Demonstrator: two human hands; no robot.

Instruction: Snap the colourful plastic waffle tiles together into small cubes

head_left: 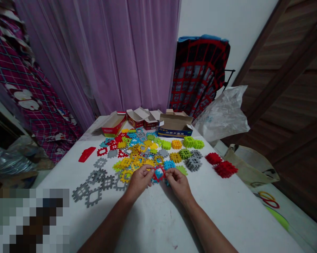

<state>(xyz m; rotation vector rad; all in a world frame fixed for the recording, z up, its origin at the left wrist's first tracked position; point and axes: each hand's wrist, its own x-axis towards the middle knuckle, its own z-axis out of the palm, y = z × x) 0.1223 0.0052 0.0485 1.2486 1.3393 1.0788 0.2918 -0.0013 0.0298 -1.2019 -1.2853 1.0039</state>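
Between both hands, at the front of a heap of building pieces, is a red notched building tile [159, 173] with an opening in its middle. My left hand [140, 181] pinches its left edge and my right hand [177, 180] pinches the right edge. Blue pieces [169, 164] lie just behind my right fingers. Beyond my left hand spreads a loose heap of yellow tiles [133, 162], mixed with blue, red and grey ones. Loose grey tiles [94, 196] lie to the left. On the right stand stacks of grey tiles [193, 163] and red tiles [226, 169].
Open boxes line the table's back edge, among them a blue box [175, 132] and a red box [114, 125]. A red plastic piece [87, 154] lies at the left. Right of the white table [158, 218] are a plastic bag [224, 112] and a beige bag [250, 167].
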